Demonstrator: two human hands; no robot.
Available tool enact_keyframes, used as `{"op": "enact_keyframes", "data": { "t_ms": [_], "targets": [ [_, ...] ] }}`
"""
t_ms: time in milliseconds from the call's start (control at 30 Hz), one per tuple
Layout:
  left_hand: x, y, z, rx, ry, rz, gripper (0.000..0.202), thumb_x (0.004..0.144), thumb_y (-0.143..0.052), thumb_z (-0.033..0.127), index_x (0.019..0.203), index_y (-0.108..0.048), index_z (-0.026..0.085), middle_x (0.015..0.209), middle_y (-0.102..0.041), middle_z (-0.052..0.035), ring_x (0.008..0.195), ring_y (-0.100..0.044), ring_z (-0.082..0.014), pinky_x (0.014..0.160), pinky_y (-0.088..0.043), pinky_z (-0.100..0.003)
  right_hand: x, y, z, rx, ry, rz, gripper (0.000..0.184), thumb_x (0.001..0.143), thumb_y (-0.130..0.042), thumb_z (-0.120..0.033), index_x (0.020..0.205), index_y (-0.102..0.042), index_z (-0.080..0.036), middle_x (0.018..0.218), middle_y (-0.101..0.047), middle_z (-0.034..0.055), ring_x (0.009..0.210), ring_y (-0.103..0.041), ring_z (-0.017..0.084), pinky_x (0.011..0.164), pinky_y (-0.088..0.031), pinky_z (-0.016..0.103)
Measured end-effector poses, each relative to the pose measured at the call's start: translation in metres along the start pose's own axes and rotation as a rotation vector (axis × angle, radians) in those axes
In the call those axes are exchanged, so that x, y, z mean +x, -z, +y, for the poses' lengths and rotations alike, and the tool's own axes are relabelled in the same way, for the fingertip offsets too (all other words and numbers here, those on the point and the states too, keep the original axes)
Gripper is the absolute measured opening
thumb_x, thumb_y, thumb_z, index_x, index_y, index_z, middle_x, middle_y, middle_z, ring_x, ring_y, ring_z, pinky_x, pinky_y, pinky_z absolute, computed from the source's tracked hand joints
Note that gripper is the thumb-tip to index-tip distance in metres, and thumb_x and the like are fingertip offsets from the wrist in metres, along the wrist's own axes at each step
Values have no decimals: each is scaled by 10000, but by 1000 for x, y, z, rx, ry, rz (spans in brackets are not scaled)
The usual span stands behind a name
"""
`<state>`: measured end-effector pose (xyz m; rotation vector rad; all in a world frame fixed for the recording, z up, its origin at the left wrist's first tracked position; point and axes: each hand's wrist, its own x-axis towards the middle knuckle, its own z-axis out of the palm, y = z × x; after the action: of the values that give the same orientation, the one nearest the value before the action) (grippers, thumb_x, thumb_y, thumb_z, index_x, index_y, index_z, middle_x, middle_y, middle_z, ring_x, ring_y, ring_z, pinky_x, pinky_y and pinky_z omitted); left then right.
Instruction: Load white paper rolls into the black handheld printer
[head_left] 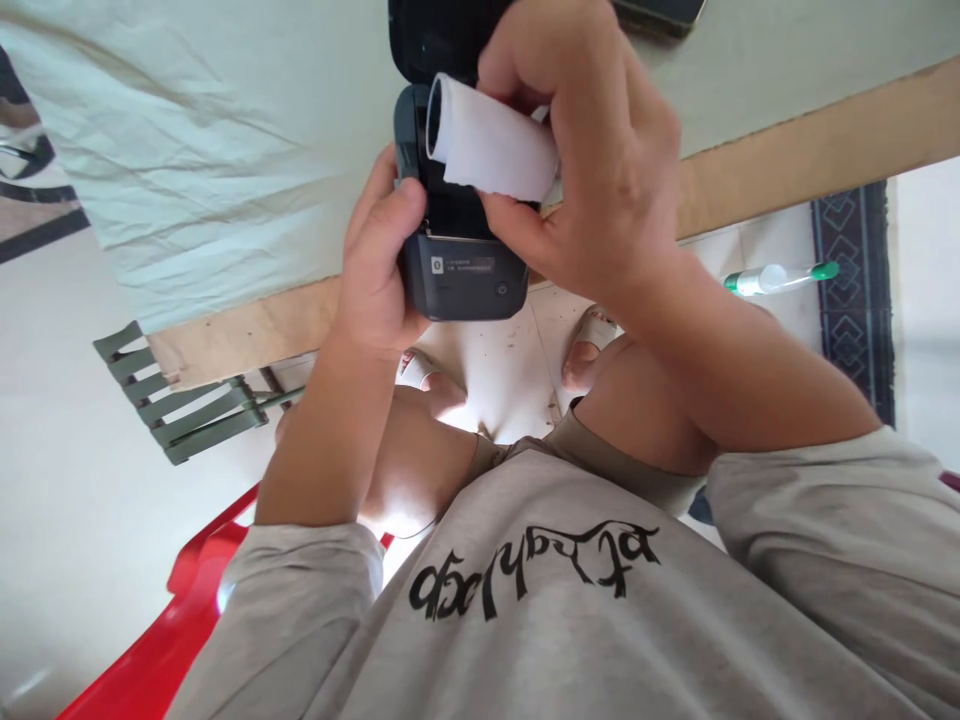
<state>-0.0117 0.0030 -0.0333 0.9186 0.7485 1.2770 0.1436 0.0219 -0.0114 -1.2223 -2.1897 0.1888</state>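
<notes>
A dark portable label printer (466, 280) with a raised black lid (424, 45) is gripped along its left side by my left hand (379, 250), the thumb lying on its edge. My right hand (600, 150) pinches a white paper roll (499, 140) by its right end. The roll is tilted over the printer's open compartment, its hollow left end showing a dark core. Whether the roll touches the inside of the compartment I cannot tell. A power button and a small printed label show on the printer's front face.
A table with a pale cloth (262, 150) and a bare wooden edge (750, 150) lies ahead. A dark phone-like object (664, 15) rests near the top. Below are a green folding stool (187, 400), a red chair (150, 640), a bottle (776, 278) and a patterned mat (851, 300).
</notes>
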Motion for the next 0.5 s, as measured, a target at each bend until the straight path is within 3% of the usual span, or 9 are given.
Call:
{"op": "enact_keyframes", "data": {
  "t_ms": [167,400,500],
  "targets": [
    [0,4,1,10,51,-20,153,789,-518,320,927,-573,284,957,-616,-9,1081,-523,-286,738,-486,-403,2,-2,1,-60,100,55,134,720,-429,-149,838,-494,-147,946,-550,0,940,-558,115,786,-437,237],
    [-1,4,2,40,-2,-68,212,762,-542,434,843,-582,243,802,-588,-45,939,-549,-290,729,-466,-397,-6,0,-4,-100,251,181,93,769,-414,-206,741,-495,-170,853,-563,-13,802,-509,92,727,-381,272],
    [-2,5,3,17,12,-74,306,715,-641,389,979,-553,261,886,-600,-21,971,-557,-266,775,-472,-372,-10,1,-9,-29,379,123,118,771,-443,-302,772,-493,-196,847,-570,-27,808,-502,103,713,-371,286]
  ]
}}
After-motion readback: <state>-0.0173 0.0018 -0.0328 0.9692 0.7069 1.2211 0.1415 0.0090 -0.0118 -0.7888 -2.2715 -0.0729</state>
